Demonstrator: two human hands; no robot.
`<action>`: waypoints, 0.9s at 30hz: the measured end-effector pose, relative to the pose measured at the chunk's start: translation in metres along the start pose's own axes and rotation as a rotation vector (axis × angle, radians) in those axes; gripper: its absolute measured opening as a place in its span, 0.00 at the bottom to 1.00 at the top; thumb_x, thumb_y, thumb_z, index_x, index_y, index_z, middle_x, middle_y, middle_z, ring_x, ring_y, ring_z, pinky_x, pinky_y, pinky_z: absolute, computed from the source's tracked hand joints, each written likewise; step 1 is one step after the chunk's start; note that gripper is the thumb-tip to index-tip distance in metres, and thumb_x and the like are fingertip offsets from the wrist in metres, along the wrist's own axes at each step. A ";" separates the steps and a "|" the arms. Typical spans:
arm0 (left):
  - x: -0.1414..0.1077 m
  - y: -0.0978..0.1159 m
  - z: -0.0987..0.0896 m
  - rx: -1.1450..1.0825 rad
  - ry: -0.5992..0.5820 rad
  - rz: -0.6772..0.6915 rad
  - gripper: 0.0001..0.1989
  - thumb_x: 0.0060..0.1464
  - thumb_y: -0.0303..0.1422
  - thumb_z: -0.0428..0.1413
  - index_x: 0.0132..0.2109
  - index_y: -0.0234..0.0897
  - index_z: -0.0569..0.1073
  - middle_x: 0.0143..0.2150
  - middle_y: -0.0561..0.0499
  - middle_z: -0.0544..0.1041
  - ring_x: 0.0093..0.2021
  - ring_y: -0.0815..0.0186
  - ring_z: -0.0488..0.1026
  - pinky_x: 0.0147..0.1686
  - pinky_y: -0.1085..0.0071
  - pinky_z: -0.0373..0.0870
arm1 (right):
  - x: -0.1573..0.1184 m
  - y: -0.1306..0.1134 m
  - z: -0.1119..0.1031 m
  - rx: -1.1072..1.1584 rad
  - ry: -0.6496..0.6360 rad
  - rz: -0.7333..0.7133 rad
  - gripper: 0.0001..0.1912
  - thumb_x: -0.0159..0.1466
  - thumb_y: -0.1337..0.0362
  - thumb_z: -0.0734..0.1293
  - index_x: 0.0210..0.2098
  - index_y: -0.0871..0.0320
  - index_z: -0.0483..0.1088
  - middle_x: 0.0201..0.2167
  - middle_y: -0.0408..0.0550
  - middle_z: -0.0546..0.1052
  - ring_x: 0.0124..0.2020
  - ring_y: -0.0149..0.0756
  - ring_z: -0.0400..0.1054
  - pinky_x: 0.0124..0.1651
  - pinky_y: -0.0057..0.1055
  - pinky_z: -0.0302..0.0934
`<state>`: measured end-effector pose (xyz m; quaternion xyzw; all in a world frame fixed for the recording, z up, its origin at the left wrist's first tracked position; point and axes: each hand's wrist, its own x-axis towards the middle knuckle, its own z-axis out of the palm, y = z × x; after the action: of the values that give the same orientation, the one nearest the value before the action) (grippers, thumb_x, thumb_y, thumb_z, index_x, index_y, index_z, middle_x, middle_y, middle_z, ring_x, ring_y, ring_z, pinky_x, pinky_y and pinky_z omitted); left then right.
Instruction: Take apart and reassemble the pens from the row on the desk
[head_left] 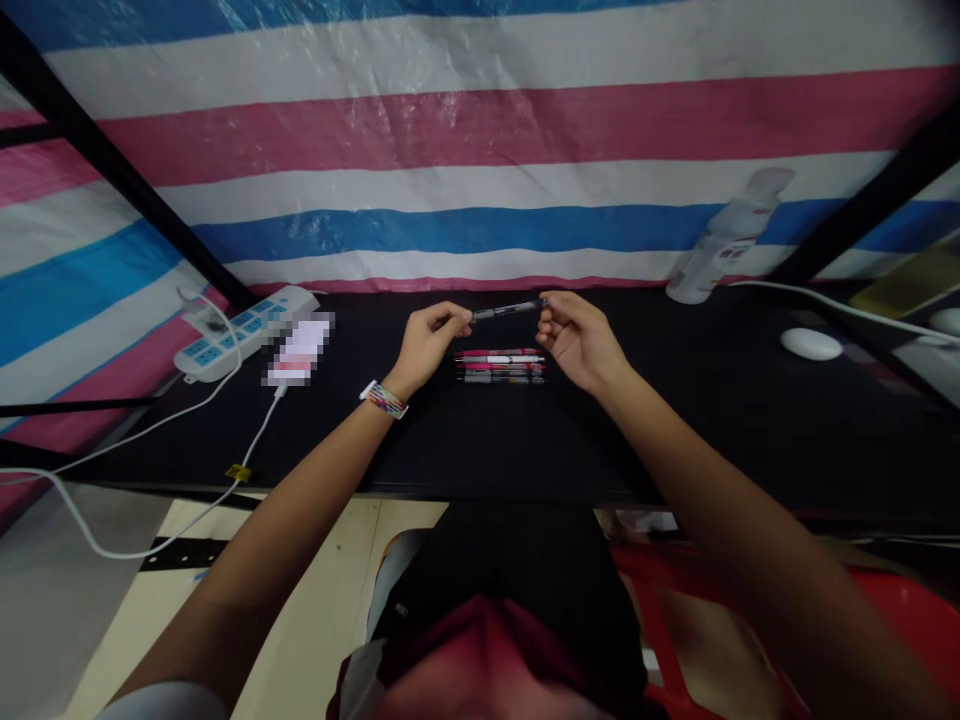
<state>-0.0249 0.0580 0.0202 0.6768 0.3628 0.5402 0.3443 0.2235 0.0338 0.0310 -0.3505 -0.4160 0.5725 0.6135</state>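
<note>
A dark, partly clear pen is stretched between my two hands above the black desk. My left hand pinches one end of it between thumb and fingers; a colourful band sits on that wrist. At the pen's other end, my right hand grips the tip with thumb and forefinger, the remaining fingers curled. Just below, several pens in red, white and dark grey lie side by side on the desk, in a row of parallel barrels.
On the left lie a white power strip and a charging phone, with a white cable hanging over the desk edge. A clear bottle and a white computer mouse are on the right. Striped sheeting hangs behind.
</note>
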 end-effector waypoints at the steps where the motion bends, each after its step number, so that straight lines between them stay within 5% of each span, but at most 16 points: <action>1: 0.000 -0.001 -0.001 -0.001 0.009 0.009 0.13 0.65 0.42 0.64 0.35 0.39 0.83 0.31 0.49 0.82 0.35 0.64 0.78 0.41 0.66 0.76 | 0.001 0.002 -0.001 -0.071 0.018 -0.035 0.13 0.58 0.54 0.81 0.38 0.52 0.80 0.30 0.42 0.79 0.30 0.31 0.71 0.34 0.29 0.72; 8: -0.002 -0.005 -0.001 0.203 -0.026 0.039 0.09 0.62 0.39 0.67 0.45 0.40 0.84 0.42 0.47 0.86 0.39 0.62 0.79 0.43 0.64 0.74 | 0.012 0.015 -0.014 -0.557 0.109 -0.138 0.06 0.63 0.58 0.75 0.34 0.54 0.82 0.31 0.49 0.82 0.33 0.40 0.77 0.39 0.39 0.74; 14: -0.002 -0.015 -0.004 0.427 -0.176 0.032 0.05 0.64 0.35 0.65 0.40 0.43 0.86 0.40 0.48 0.87 0.38 0.59 0.79 0.43 0.63 0.72 | 0.006 0.016 -0.021 -1.075 0.111 -0.216 0.08 0.63 0.67 0.71 0.35 0.55 0.85 0.35 0.52 0.86 0.40 0.48 0.80 0.51 0.48 0.73; 18: -0.001 -0.020 -0.005 0.480 -0.247 0.023 0.04 0.62 0.32 0.65 0.39 0.43 0.86 0.41 0.47 0.87 0.42 0.57 0.80 0.48 0.60 0.73 | -0.001 0.014 -0.019 -1.187 0.065 -0.224 0.09 0.64 0.68 0.70 0.37 0.55 0.86 0.37 0.53 0.86 0.41 0.49 0.79 0.51 0.46 0.72; 27: -0.004 -0.021 -0.002 0.556 -0.208 0.065 0.06 0.63 0.32 0.62 0.41 0.42 0.86 0.41 0.46 0.83 0.44 0.54 0.76 0.57 0.53 0.70 | -0.002 0.020 -0.018 -1.339 0.027 -0.332 0.09 0.67 0.63 0.71 0.35 0.53 0.85 0.37 0.55 0.81 0.41 0.51 0.75 0.49 0.49 0.71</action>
<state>-0.0303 0.0650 0.0006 0.8081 0.4375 0.3589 0.1636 0.2316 0.0346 0.0050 -0.5927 -0.7205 0.0864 0.3495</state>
